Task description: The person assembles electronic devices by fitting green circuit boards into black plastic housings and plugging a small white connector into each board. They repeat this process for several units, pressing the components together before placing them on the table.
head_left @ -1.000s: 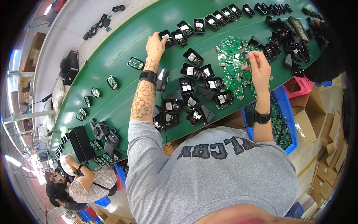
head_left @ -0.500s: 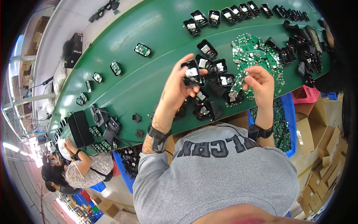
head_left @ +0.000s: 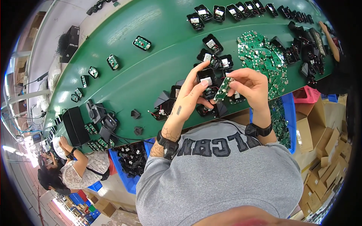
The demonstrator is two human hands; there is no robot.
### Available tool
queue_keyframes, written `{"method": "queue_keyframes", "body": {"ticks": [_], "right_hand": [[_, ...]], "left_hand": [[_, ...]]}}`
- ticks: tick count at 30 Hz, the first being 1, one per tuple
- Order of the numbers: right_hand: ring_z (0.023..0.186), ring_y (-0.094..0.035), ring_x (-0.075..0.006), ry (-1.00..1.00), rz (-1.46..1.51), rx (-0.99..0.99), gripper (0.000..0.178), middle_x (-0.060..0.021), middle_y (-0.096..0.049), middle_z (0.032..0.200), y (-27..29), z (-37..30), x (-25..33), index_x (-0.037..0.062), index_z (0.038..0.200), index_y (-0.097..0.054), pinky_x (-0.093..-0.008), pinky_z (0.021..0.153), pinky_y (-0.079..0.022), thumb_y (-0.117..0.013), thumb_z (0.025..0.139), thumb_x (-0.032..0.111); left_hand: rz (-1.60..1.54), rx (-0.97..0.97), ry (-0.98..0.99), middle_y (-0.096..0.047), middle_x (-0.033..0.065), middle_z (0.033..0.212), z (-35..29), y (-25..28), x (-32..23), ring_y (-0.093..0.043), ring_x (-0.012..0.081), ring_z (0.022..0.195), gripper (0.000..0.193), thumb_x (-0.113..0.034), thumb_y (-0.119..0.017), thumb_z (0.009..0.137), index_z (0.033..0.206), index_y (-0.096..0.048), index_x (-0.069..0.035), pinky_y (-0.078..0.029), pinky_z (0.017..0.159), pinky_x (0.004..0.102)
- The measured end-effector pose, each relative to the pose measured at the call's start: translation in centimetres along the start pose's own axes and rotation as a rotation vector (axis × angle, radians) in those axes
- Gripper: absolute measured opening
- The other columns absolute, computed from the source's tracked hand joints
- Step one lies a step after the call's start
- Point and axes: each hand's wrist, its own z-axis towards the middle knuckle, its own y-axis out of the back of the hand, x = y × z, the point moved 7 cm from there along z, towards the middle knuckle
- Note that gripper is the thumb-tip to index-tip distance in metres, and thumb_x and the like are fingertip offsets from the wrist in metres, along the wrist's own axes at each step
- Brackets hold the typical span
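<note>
A long green worktop (head_left: 166,49) stretches across the workshop. Above its near side, the left hand (head_left: 188,94) grasps a black housing (head_left: 204,74), while the right hand (head_left: 252,86) pinches a narrow circuit board (head_left: 223,88), tilted, right beside that housing. Other open housings (head_left: 212,43) lie around them; a heap of green boards (head_left: 260,56) spreads rightward, and a housing row (head_left: 219,13) stands farther back.

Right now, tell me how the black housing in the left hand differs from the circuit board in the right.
The black housing is a hollow open shell; the green circuit board is a thin flat strip. The housing is held in the left hand; the board is pinched near one end in the right hand. Both are hand-held.
</note>
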Motion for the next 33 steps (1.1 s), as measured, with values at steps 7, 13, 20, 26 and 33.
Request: {"method": "queue_keyframes", "body": {"ticks": [7,13,20,26,33], "right_hand": [[0.066,-0.067,-0.0126,-0.039,-0.128,-0.005,0.023,-0.0083,-0.068,0.087,-0.5,0.4,-0.5,-0.0032,0.104,-0.069,-0.0216,0.059,-0.052,-0.067,0.082,-0.007],[0.065,-0.063,-0.0091,-0.007,-0.357,0.017,0.026,-0.0045,-0.066,0.083,-1.0,0.7,-0.1,0.0023,0.107,-0.071,-0.0199,0.057,-0.047,-0.069,0.081,-0.003],[0.062,-0.057,-0.0107,0.264,-0.641,0.004,0.029,-0.0057,-0.062,0.079,-2.1,0.8,2.3,0.0051,0.105,-0.071,-0.0233,0.057,-0.046,-0.072,0.077,-0.003],[0.069,-0.059,-0.0135,0.399,-0.683,-0.070,0.030,-0.0051,-0.061,0.081,-2.2,0.7,2.0,0.0050,0.103,-0.070,-0.0258,0.059,-0.047,-0.072,0.075,-0.004],[0.076,-0.060,-0.0153,0.559,-0.793,-0.167,0.030,-0.0045,-0.062,0.085,-2.6,0.0,1.9,0.0036,0.104,-0.069,-0.0279,0.065,-0.049,-0.069,0.075,-0.005]], "left_hand": [[0.061,0.060,-0.011,-0.057,0.0094,0.108,-0.6,-0.9,-0.4,-0.063,0.0139,0.074,0.053,-0.019,-0.048,0.097,0.148,-0.032,-0.013,-0.055,0.057,0.0241],[0.085,0.135,-0.023,-0.057,0.0089,0.110,-0.2,-0.9,0.1,-0.062,0.0136,0.076,0.058,-0.008,-0.047,0.088,0.145,-0.034,-0.010,-0.049,0.060,0.0234],[0.094,0.153,-0.075,-0.051,0.0093,0.121,-0.2,-1.6,-0.4,-0.059,0.0143,0.098,0.068,0.002,-0.054,0.080,0.144,-0.031,-0.009,-0.052,0.080,0.0293],[-0.011,0.178,-0.125,-0.046,0.0081,0.127,-0.3,-2.7,-0.3,-0.050,0.0134,0.112,0.075,0.001,-0.063,0.082,0.146,-0.025,-0.013,-0.048,0.092,0.0310],[-0.045,0.184,-0.113,-0.044,0.0077,0.128,-0.1,-3.2,0.0,-0.048,0.0148,0.112,0.080,0.001,-0.062,0.083,0.148,-0.018,-0.014,-0.043,0.096,0.0306]]}}
